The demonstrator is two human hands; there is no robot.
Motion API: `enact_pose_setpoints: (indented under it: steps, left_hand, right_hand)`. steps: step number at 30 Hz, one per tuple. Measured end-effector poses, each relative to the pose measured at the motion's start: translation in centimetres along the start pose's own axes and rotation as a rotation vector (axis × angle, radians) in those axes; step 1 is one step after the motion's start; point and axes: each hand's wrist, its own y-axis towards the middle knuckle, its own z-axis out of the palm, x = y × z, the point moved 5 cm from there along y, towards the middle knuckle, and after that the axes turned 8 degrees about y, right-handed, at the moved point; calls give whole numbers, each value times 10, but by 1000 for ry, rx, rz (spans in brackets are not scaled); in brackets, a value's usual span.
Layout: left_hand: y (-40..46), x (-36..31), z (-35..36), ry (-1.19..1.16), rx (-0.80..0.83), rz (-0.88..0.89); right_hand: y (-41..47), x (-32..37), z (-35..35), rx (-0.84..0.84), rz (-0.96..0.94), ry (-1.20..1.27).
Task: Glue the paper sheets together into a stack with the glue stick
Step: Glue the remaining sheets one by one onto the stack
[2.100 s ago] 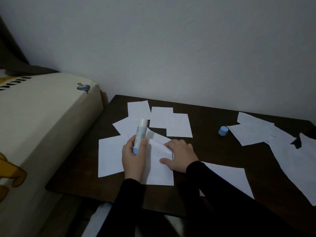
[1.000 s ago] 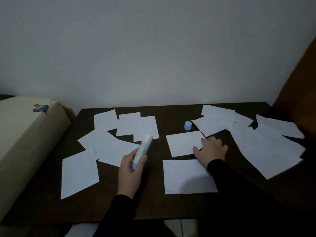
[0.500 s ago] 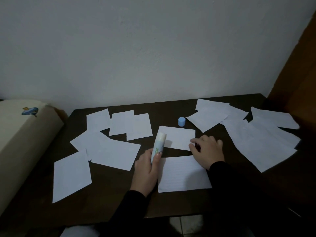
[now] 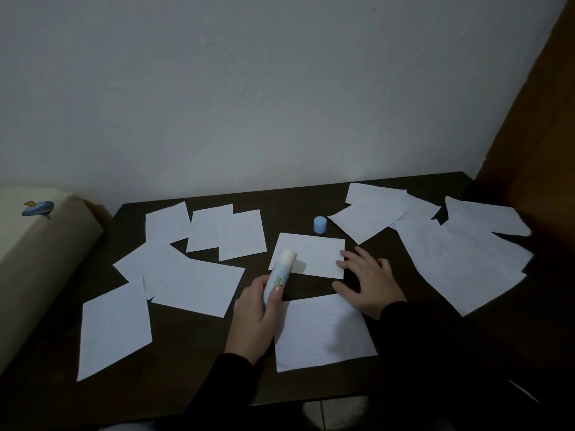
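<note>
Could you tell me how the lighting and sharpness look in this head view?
Head view: dim and bluish; dark sleeves merge into the dark table; white paper sheets stand out; glue stick and right hand look slightly soft; wide-angle bending at edges.

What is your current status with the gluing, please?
Left hand grips uncapped glue stick. Right hand flat on small sheet. Cap stands clear.

The left hand [image 4: 258,318] is curled in a grip; the right hand [image 4: 368,283] is laid flat, fingers spread.
</note>
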Motion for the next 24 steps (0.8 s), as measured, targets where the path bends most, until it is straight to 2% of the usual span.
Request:
enact_pose_setpoints:
  steps: [3,7,9,13,18,24]
  left_hand:
    - [8,-14,-5,-133,-28,-24]
    - [28,-38,-12,-503,-1,-136]
    - [38,-50,-14,-560,-33,-148]
    - [48,-72,-3,-444,33,-95]
    - [52,-97,13,-61,74,225]
    - [48,-107,30,-23,95,345]
  right_hand:
    - [1,2,-2,-23,17,64]
    - [-4,1,-6,-103,-68,134]
    - [-5,1,-9,-137,-85,151]
    - [1,-2,-4,-54,-8,73]
    - [4,-2,-3,2,7,44]
    - [3,-2,-3,-18,-3,59]
